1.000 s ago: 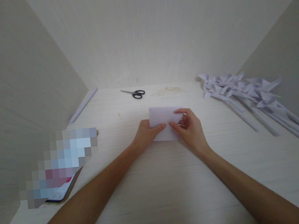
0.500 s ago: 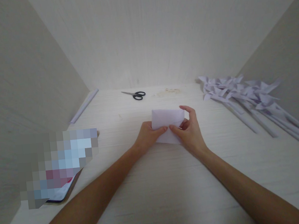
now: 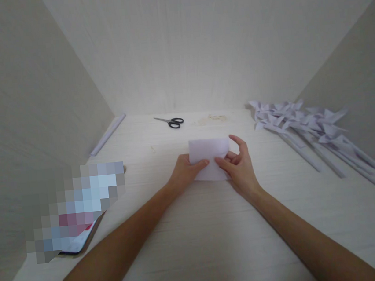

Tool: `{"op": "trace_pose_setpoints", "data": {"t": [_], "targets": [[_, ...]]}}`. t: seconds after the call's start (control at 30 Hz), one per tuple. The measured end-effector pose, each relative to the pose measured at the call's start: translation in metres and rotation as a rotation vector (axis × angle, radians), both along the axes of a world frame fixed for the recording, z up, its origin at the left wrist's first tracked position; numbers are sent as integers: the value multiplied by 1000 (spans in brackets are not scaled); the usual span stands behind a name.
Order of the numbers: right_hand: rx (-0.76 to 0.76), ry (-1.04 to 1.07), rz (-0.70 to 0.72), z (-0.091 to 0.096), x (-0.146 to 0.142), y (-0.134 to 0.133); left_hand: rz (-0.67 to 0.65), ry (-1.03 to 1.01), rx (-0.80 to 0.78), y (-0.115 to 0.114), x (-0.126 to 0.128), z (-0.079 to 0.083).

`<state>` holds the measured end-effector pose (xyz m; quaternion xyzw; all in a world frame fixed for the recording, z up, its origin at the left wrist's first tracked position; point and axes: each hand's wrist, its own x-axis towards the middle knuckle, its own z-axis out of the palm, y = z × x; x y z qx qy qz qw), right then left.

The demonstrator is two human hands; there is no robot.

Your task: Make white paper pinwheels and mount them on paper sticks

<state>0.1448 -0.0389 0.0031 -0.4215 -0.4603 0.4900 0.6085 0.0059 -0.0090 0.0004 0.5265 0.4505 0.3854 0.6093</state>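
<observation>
A white sheet of paper (image 3: pixel 208 149) is held up between my two hands, over the middle of the table. My left hand (image 3: pixel 185 169) grips its left side, thumb lying across the front and the fingers hidden behind. On the right side, my right hand (image 3: pixel 239 166) pinches the paper with the thumb in front; its index finger sticks up, bent, off the upper right corner. The lower part of the sheet hangs below both thumbs. Whether the paper is folded double I cannot tell for sure.
Black-handled scissors (image 3: pixel 172 122) lie beyond the paper near the back wall. Several white paper pinwheels (image 3: pixel 284 115) with stick handles are piled at the right. A rolled paper stick (image 3: pixel 107 135) rests at the back left, and a phone (image 3: pixel 74 244), partly blurred out, lies front left.
The paper's upper edge has levelled out and its sheet looks flatter. My right thumb has shifted slightly right, away from the left thumb. The whole view has tilted a little.
</observation>
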Motion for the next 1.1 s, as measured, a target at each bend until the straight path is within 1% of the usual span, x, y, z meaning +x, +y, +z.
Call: {"op": "trace_pose_setpoints", "data": {"t": [0.13,0.27,0.33,0.5,0.67,1.1], "targets": [[66,-140,5,4,8,0,-11,-22,-4,1,0,-2],[1,-404,36,2,14,4,-30,32,13,2,-1,-3],[-17,-484,18,0,16,6,-46,56,26,2,-1,-3],[-2,-538,-20,1,14,7,-74,73,38,1,-1,0],[0,-584,-52,3,14,5,-61,117,47,2,0,1],[-20,-620,-63,4,13,4,-54,131,42,1,0,2]]}}
